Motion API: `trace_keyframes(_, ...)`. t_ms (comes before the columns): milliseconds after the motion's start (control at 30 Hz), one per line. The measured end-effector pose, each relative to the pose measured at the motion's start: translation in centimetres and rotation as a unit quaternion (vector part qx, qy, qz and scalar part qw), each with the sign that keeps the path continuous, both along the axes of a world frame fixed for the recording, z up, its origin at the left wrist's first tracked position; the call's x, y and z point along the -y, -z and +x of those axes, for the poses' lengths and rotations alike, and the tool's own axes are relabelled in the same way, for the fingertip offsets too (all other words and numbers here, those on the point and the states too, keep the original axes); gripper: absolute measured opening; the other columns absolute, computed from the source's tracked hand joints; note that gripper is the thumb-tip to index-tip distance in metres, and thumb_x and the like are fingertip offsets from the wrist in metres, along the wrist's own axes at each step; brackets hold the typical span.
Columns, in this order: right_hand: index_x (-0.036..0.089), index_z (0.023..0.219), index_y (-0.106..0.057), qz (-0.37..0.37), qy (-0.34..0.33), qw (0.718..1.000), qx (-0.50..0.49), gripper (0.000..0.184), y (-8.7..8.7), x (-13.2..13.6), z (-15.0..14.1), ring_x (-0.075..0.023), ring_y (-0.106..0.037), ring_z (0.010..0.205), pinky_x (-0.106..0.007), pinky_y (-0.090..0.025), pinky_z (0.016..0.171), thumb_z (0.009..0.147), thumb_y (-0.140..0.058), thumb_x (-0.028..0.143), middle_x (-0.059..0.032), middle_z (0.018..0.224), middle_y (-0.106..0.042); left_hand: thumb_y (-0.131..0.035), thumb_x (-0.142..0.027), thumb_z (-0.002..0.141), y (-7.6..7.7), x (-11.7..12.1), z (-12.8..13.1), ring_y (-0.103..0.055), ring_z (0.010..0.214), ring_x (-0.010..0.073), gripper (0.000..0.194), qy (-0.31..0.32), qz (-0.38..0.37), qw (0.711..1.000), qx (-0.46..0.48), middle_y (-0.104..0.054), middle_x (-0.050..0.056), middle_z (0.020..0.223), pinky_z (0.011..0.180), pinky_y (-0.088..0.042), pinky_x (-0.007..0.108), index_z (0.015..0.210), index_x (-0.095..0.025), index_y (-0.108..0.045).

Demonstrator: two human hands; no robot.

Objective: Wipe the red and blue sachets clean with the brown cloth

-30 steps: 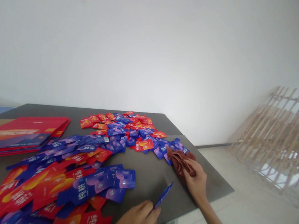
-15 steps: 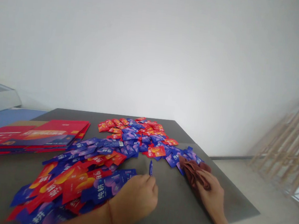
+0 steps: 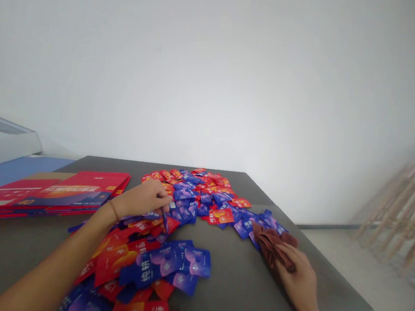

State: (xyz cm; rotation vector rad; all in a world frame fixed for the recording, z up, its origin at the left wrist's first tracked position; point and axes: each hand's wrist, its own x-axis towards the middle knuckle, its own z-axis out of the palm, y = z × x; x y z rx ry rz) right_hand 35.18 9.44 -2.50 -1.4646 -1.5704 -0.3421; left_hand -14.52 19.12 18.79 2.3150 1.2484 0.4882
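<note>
My left hand is over the near pile, its fingers pinched on a small blue sachet that hangs edge-on below them. Under and in front of it lie red sachets and blue sachets, heaped and overlapping. My right hand grips a crumpled brown cloth on the table, its thumb and fingers closed round the folds. The cloth touches the blue sachets at the right end of the far pile. My left forearm hides part of the near pile.
Flat red cartons are stacked at the left of the dark table. Behind them are a blue surface and a white box-like object. A wooden slatted rack leans at the wall on the right, beyond the table edge.
My left hand has moved up and left from the near middle of the table to over the pile, still pinching a blue sachet. My right hand stays on the cloth. The view has shifted slightly.
</note>
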Motion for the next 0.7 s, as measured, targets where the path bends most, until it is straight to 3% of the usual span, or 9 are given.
trace_keyframes(100,0.025,0.113,-0.078,-0.012,0.0,1.0,0.024,0.032,0.0,0.1,0.2,-0.0327,-0.07,0.11,-0.053,-0.055,0.099,0.089,-0.066,0.043,-0.0087,0.119,-0.077,-0.052,-0.043,0.092,1.0,-1.3,-1.0,-0.071,0.067,0.0173,0.044,-0.006,-0.074,0.997,0.015,-0.076,0.004,0.07,0.064,-0.051,0.022,0.076,-0.012,-0.079)
trace_keyframes(300,0.024,0.113,-0.077,-0.013,0.001,0.999,0.04,0.031,-0.2,0.3,0.2,-0.0307,-0.07,0.111,-0.049,-0.055,0.099,0.093,-0.063,0.043,-0.0093,0.119,-0.077,-0.057,-0.045,0.088,1.7,-2.3,-1.8,-0.072,0.068,0.019,0.04,0.033,-0.132,0.991,0.008,-0.078,0.007,0.076,0.065,-0.056,0.024,0.072,-0.016,-0.079)
trace_keyframes(400,0.024,0.112,-0.077,-0.006,0.0,0.999,0.044,0.031,-0.2,0.3,0.1,-0.0308,-0.07,0.11,-0.049,-0.055,0.099,0.093,-0.063,0.044,-0.0089,0.117,-0.077,-0.06,-0.048,0.088,1.2,-2.2,-2.8,-0.063,0.059,0.016,0.043,0.062,-0.141,0.987,-0.036,-0.074,0.006,0.069,0.059,-0.049,0.023,0.069,-0.016,-0.08)
trace_keyframes(533,0.024,0.111,-0.077,-0.002,-0.003,0.999,0.045,0.031,-0.3,0.2,0.1,-0.0312,-0.071,0.109,-0.048,-0.055,0.098,0.093,-0.064,0.046,-0.0089,0.116,-0.078,-0.058,-0.054,0.091,0.6,-1.8,-3.9,-0.037,0.047,0.0114,0.052,0.084,-0.104,0.98,-0.144,-0.058,0.003,0.051,0.049,-0.03,0.024,0.067,-0.015,-0.082)
trace_keyframes(600,0.023,0.111,-0.078,0.001,-0.002,0.999,0.042,0.032,-0.4,0.3,0.1,-0.0311,-0.071,0.109,-0.048,-0.055,0.098,0.094,-0.064,0.047,-0.0091,0.117,-0.078,-0.053,-0.054,0.094,0.4,-1.5,-3.9,-0.035,0.046,0.0116,0.055,0.073,-0.107,0.973,-0.191,-0.056,0.002,0.049,0.048,-0.027,0.026,0.069,-0.015,-0.083)
trace_keyframes(700,0.023,0.111,-0.078,0.003,0.0,0.999,0.044,0.033,-0.5,0.3,0.1,-0.031,-0.071,0.109,-0.048,-0.055,0.098,0.095,-0.064,0.048,-0.0091,0.116,-0.078,-0.051,-0.049,0.094,0.3,-1.1,-3.3,-0.042,0.05,0.0126,0.051,0.075,-0.113,0.96,-0.244,-0.064,0.004,0.057,0.051,-0.03,0.025,0.075,-0.015,-0.085)
